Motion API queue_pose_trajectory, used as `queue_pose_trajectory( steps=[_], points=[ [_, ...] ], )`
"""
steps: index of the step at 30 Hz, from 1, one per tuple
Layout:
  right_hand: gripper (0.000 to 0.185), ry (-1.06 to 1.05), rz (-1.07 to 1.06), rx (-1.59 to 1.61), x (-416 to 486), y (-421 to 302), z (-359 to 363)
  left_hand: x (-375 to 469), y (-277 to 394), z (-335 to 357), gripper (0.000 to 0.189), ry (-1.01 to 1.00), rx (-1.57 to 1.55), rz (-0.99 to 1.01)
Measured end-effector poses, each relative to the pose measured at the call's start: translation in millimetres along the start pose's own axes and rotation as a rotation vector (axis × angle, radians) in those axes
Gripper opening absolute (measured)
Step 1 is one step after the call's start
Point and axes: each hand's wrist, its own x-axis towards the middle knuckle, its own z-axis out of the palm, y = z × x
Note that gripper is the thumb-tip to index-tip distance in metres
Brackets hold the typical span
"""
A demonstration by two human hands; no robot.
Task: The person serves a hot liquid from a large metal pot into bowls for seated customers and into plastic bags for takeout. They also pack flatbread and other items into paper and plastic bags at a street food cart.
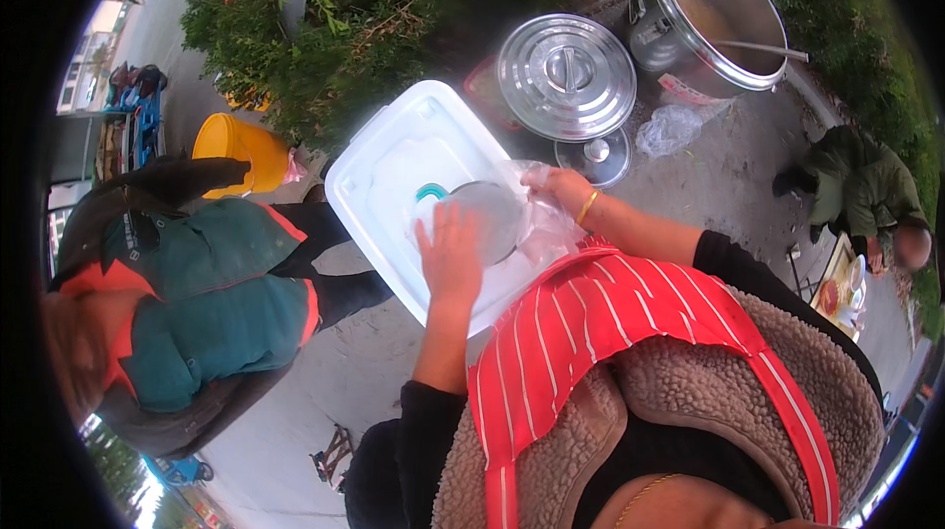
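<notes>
In front of me a round bowl-like piece (496,223) sits over a white plastic tub (376,197), with clear plastic film about it. My left hand (450,248) lies flat over its near left side, fingers extended; whether it also grips the film is hard to see. My right hand (565,193), with a gold bangle at the wrist, pinches the bunched clear plastic bag (550,230) at the bowl's right side. A teal ring-shaped mark (430,192) shows just beyond my left fingers. The bowl's underside is hidden.
Beyond the tub stand a metal-lidded pot (567,79), a glass lid (596,160) and a large steel pot (709,27) with a ladle handle. A person in a green vest (207,307) stands at left, near a yellow bucket (236,152). Another person (864,182) sits at right by a low table (834,263).
</notes>
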Motion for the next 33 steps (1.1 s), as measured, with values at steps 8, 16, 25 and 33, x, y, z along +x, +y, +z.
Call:
queue_pose_trajectory(
  steps=[8,16,25,33],
  points=[
    [0.026,-0.328,-0.123,-1.831,64,28,0,44,-69,37,0.064,-0.140,-0.808,-0.414],
    [0.054,0.261,-0.175,-0.820,-19,41,-8,-47,-34,26,0.074,0.320,-0.487,-0.307],
    [0.044,-0.202,-0.880,-1.319,-37,30,-16,-51,-16,10,0.038,0.071,-0.019,0.003],
    [0.031,-0.364,-0.940,-1.291,-31,61,-27,-96,-25,84,0.022,0.237,-0.717,-0.284]
  ],
)
